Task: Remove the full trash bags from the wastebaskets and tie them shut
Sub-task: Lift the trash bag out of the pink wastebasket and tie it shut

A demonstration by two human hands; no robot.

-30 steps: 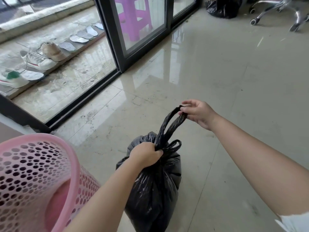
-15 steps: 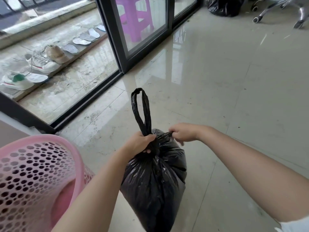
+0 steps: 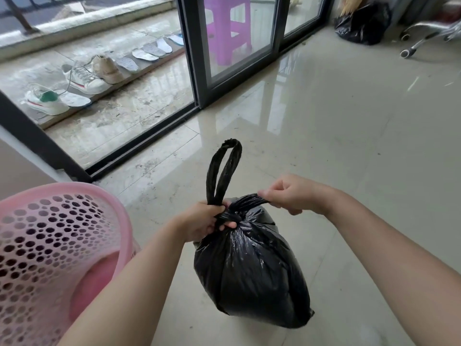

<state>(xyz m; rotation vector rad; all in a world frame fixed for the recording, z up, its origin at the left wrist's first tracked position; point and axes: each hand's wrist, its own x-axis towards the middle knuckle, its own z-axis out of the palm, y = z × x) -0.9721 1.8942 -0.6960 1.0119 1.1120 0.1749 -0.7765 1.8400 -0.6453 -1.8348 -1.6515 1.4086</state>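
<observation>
A full black trash bag (image 3: 252, 273) stands on the tiled floor in front of me. My left hand (image 3: 204, 218) grips its gathered neck at the knot, and one handle loop (image 3: 224, 168) sticks up above that hand. My right hand (image 3: 289, 193) pinches the other handle strand (image 3: 249, 199) and holds it taut to the right of the knot. A pink perforated wastebasket (image 3: 45, 245) stands at lower left with no bag visible inside it.
A second black bag (image 3: 361, 23) lies at the far right by a chair base (image 3: 424, 36). A sliding glass door frame (image 3: 197, 58) runs along the left; behind it are shoes (image 3: 82, 78), insoles and a purple stool (image 3: 229, 28).
My right hand let go of the raised loop, came down to the bag's top and took the other strand, now pulled out to the right. The view shifted slightly.
</observation>
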